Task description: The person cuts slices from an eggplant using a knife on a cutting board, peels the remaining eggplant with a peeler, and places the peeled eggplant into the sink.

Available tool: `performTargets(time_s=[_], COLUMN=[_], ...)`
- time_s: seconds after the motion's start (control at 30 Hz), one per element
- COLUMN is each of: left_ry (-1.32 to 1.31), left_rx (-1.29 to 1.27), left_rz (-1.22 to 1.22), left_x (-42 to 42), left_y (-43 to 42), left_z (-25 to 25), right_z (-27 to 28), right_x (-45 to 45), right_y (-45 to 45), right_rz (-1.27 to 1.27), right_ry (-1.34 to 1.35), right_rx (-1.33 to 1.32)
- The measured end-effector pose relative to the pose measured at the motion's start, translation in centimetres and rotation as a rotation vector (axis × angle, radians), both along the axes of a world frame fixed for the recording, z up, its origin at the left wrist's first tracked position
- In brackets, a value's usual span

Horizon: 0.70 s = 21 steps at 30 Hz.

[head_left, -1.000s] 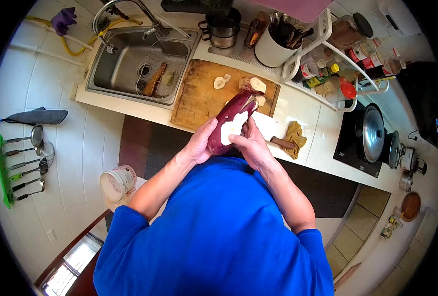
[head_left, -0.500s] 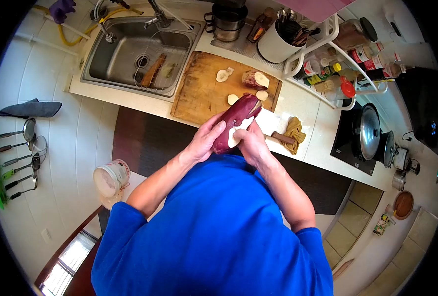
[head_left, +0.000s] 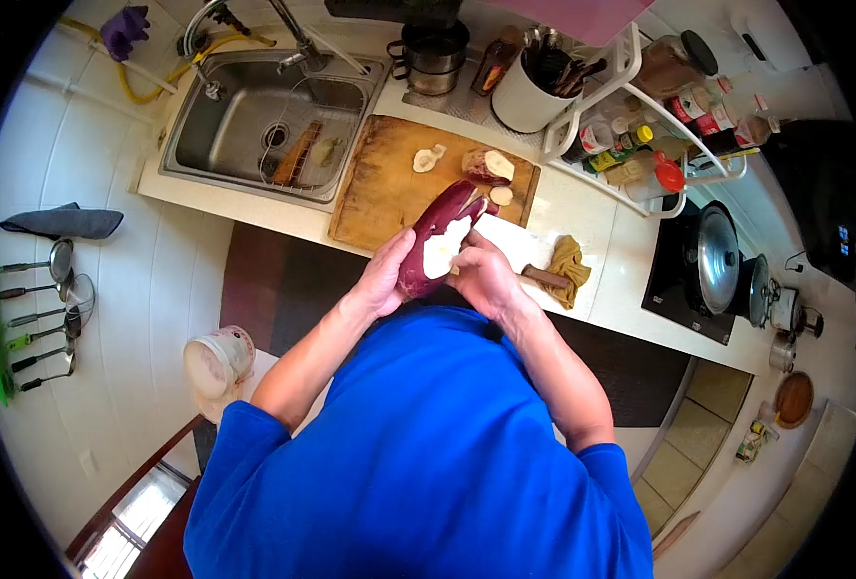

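A long purple-skinned root (head_left: 437, 236) with a bare white patch on its side hangs tilted over the counter's front edge. Around its lower left side my left hand (head_left: 387, 273) is wrapped. My right hand (head_left: 487, 274) is closed at its right side, thumb near the white patch; its fingertips are partly hidden. Behind the root lies a wooden cutting board (head_left: 370, 193), with a cut purple piece (head_left: 489, 166) and pale slices (head_left: 428, 158) on it. A cleaver with a brown handle (head_left: 545, 277) lies on the counter, beside a mustard cloth (head_left: 569, 270).
The sink (head_left: 225, 130) is at the left, holding a wire rack. Pots (head_left: 431, 63) and a white utensil holder (head_left: 527, 96) stand behind the board. A bottle rack (head_left: 630, 145) and a stove with a lidded pan (head_left: 717, 259) are at the right. A bucket (head_left: 217, 362) stands lower left.
My right hand has shifted along the root's right side, and its thumb has moved off the middle of the white patch. The root has turned slightly, showing more of the patch than half a second ago.
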<state>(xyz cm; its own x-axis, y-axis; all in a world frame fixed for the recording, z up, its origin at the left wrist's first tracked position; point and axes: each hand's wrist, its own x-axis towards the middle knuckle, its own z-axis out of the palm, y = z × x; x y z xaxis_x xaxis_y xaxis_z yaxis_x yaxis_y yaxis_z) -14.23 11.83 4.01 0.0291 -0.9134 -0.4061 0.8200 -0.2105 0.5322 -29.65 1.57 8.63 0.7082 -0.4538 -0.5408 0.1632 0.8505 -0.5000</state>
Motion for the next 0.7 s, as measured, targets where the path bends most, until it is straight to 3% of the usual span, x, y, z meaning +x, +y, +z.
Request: performTargets(time_s=[0.2,0.43,0.63,0.7], left_ry=[0.119,0.141,0.096,0.088], left_rx=[0.13,0.21,0.247,0.207], left_rz=[-0.014,0.028,0.171,0.193], left_x=[-0.3,-0.8,-4.2,-5.9], left_y=[-0.6,-2.2,-4.4,-5.3], left_z=[-0.7,-1.3,-1.1,-0.3], right_z=[-0.7,-6.5,-7.0,-9.1], right_x=[-3.6,-10.7,-12.5,-10.1], right_y=[-1.7,-7.2,-10.6,-11.3], right_rz=[-0.065,-0.159,-0.21,-0.2], right_ry=[0.038,0.541,0.567,0.531], right_rx=[-0.029,-0.548,-0.674,-1.026])
